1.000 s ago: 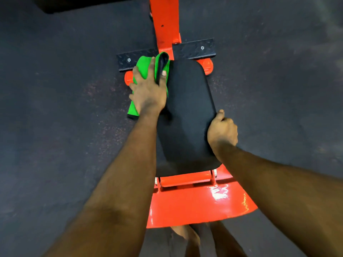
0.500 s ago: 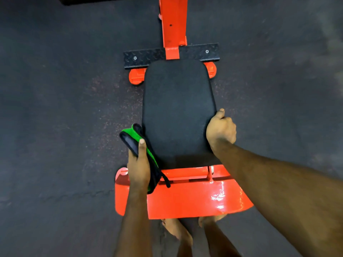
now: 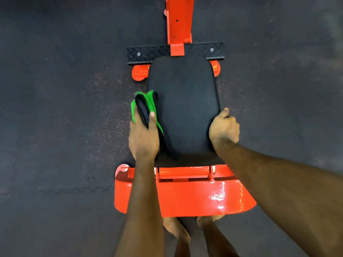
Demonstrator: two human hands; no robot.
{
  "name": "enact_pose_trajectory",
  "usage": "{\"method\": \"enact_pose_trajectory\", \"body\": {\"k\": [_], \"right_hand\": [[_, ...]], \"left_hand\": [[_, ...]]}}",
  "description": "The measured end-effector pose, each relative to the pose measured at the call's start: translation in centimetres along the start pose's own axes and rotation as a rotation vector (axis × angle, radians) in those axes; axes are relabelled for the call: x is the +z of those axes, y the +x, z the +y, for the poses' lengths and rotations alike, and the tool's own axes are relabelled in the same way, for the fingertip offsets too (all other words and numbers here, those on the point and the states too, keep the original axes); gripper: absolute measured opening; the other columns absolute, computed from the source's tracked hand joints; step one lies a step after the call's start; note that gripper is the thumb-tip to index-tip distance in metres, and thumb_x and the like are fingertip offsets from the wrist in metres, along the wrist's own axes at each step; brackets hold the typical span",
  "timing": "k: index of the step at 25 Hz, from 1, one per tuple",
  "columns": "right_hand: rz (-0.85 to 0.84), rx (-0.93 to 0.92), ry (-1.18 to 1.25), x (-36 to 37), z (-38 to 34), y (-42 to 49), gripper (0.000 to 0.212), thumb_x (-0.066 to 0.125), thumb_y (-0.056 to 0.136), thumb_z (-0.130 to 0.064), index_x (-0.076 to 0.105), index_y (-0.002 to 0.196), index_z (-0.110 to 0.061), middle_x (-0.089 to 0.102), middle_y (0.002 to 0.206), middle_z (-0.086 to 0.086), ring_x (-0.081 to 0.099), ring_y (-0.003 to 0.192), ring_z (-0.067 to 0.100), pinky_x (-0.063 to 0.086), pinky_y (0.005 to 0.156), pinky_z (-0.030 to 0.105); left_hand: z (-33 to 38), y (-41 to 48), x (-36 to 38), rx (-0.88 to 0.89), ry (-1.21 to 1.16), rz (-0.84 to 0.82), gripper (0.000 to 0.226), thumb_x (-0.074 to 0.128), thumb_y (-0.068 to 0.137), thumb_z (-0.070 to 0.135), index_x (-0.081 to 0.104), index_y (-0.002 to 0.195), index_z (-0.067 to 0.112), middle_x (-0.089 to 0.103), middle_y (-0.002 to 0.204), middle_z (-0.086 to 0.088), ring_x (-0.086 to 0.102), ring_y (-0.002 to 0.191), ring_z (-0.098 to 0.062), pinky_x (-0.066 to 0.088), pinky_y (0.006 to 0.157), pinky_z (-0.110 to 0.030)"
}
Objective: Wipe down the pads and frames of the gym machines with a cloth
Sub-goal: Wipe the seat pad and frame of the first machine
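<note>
One orange frame stands on dark speckled floor.

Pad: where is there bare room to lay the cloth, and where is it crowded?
Bare: the pad from its centre to its far end by the black cross plate, and the orange base plate between the forearms. Crowded: the pad's left edge, where the left hand grips the cloth, and its right edge, gripped by the right hand.

Dark rubber floor fills the frame; reddish specks fleck it left of centre; a jagged interlocking seam runs across the lower left.
</note>
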State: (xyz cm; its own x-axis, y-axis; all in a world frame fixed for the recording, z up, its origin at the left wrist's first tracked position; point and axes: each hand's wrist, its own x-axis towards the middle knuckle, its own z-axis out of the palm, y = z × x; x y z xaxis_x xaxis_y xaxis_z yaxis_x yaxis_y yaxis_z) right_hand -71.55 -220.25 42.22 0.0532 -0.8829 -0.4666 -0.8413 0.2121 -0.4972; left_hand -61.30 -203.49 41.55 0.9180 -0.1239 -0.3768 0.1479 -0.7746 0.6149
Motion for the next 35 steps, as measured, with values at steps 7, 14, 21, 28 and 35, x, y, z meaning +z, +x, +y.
{"method": "enact_pose_trajectory", "body": {"k": [7,14,21,28,35], "right_hand": [[-0.006,0.008,-0.016,0.0,0.2,0.3,0.063,0.022,0.107,-0.044,0.064,0.12,0.002,0.063,0.125,0.026,0.056,0.117,0.044,0.041,0.099,0.047],[0.031,0.007,-0.029,0.5,0.2,0.7,0.063,0.023,0.106,-0.043,0.067,0.112,0.002,0.066,0.118,0.026,0.059,0.111,0.045,0.044,0.093,0.047],[-0.198,0.123,-0.066,-0.7,-1.3,0.7,0.042,0.025,0.104,-0.014,0.049,0.135,0.002,0.051,0.142,0.027,0.048,0.131,0.045,0.037,0.108,0.048],[-0.085,0.231,-0.071,0.5,-1.0,1.3,0.05,0.02,0.103,-0.022,0.057,0.132,-0.003,0.057,0.138,0.018,0.051,0.127,0.038,0.038,0.105,0.046],[0.012,0.263,-0.018,0.8,-1.0,1.7,0.052,0.026,0.102,-0.03,0.064,0.12,0.002,0.063,0.126,0.025,0.058,0.117,0.043,0.042,0.1,0.046]], "left_hand": [[-3.1,-1.7,-0.4,-0.22,-0.183,0.003,0.054,0.04,0.103,0.055,0.041,0.15,0.031,0.056,0.142,-0.014,0.051,0.131,-0.037,0.038,0.107,-0.042],[6.0,10.7,0.9,-0.102,-0.138,-0.067,0.061,0.034,0.103,0.053,0.052,0.142,0.009,0.057,0.138,-0.022,0.052,0.129,-0.038,0.04,0.108,-0.043],[6.1,10.3,1.2,0.06,-0.005,-0.028,0.066,0.035,0.101,0.058,0.032,0.155,0.02,0.057,0.135,-0.026,0.051,0.125,-0.045,0.039,0.105,-0.049],[5.4,11.9,1.6,0.089,-0.192,-0.088,0.057,0.046,0.101,0.049,0.038,0.154,0.028,0.055,0.144,-0.012,0.049,0.133,-0.032,0.038,0.112,-0.038],[10.9,17.0,1.8,0.192,-0.176,-0.257,0.055,0.06,0.089,0.048,0.056,0.14,0.03,0.065,0.128,0.004,0.059,0.123,-0.02,0.044,0.107,-0.038]]}}
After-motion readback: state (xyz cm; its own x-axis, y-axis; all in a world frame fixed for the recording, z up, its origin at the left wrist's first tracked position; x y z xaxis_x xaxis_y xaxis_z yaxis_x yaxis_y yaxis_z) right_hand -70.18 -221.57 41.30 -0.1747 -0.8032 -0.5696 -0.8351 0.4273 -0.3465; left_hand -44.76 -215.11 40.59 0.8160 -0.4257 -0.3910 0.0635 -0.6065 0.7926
